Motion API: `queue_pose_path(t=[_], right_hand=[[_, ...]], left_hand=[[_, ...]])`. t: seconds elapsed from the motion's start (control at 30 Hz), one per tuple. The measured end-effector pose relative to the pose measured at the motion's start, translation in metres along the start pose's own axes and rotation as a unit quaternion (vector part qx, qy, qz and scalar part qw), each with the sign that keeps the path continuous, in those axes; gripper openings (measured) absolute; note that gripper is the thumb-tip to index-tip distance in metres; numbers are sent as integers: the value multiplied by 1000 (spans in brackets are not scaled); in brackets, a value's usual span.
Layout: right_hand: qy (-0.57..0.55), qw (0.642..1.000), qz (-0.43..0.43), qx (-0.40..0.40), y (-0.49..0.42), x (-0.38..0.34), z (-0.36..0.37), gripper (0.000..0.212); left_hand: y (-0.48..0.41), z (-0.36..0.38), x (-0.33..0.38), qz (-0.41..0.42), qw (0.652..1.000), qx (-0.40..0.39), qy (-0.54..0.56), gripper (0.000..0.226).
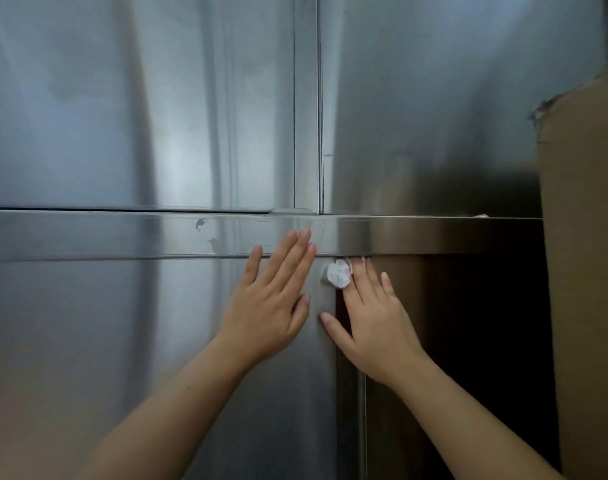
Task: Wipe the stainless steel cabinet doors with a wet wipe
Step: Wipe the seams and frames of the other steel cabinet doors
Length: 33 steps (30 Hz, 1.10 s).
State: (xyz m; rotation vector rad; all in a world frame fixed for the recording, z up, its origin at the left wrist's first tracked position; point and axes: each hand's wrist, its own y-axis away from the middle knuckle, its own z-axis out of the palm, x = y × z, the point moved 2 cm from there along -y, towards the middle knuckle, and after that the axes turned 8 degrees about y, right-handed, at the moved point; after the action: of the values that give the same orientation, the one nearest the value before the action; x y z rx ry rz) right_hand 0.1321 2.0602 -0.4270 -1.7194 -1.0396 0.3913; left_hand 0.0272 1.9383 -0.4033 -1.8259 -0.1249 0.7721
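- Wet wipe (338,274): a small white crumpled wad, pressed against the steel just below the horizontal rail, at the upper corner of the lower left door beside the dark opening.
- Right hand (372,317): palm toward the cabinet, fingers extended and slightly fanned; the wad sits under the index-finger side of the hand. The fingertips reach up under the rail, and the thumb points left across the door's edge. Whether the fingers pinch the wipe or only press it cannot be told.
- Left hand (273,296): empty, flat and open against the lower left door (122,341), fingers close together and angled up to the right so that their tips overlap the rail; it lies just beside the right hand, apart from the wipe.
- Horizontal rail (417,235): a brushed steel band crossing the cabinet between upper and lower doors, with a few small dark marks left of the hands.
- Upper doors (157,98): two steel panels meeting at a vertical seam above the hands, showing blurred reflections.
- Dark opening (469,323): a shadowed recess right of the right hand, below the rail.
- Cardboard (586,237): a brown sheet with a torn upper edge, standing along the right side.
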Motion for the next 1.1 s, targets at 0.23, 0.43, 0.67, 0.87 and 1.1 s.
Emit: queue_pose_path(t=[0.23,0.43,0.67,0.87,1.1], right_hand=[[-13,1000,-5,-9,33,-5,17,76],[-8,1000,-8,-4,22,0,13,75],[-35,999,6,-10,7,-4,10,80],[-24,1000,8,4,18,-17,12,80],[-64,998,-5,20,16,-32,14,80]], left_hand=[[-1,4,3,-10,1000,-7,-12,63],[0,7,4,-11,1000,-4,-20,63],[1,9,4,-9,1000,9,-22,62],[1,9,5,-9,1000,14,-20,62],[10,5,-8,29,999,-3,-39,58]])
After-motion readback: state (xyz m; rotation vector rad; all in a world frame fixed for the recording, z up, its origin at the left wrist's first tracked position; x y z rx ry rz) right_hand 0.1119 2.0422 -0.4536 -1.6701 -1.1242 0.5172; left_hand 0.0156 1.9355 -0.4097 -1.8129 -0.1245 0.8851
